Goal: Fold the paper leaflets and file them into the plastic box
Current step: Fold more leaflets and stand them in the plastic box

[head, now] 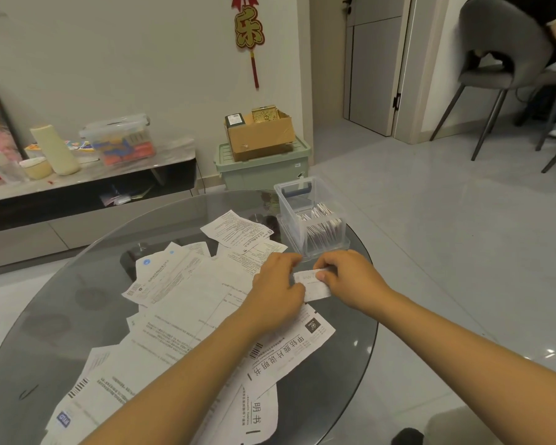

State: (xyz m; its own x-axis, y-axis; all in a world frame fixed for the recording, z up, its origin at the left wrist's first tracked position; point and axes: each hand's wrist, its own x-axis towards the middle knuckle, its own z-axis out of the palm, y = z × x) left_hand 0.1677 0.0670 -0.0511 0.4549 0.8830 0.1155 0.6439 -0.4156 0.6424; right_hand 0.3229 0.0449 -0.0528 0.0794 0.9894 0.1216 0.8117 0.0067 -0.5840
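Both hands, left [278, 284] and right [347, 277], pinch a small folded white paper leaflet [313, 284] beside the clear plastic box [312, 216]; loose grip risks it springing open.

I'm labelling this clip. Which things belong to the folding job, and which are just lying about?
Job: folded leaflet held by left hand and right hand; loose leaflets; clear plastic box.
Lying about: cardboard box, green crate, grey chair.

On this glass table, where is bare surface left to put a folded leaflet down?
Bare glass table shows along the left rim, and on the near right edge beyond the right hand. The middle is crowded with loose leaflets; the plastic box fills the far right.
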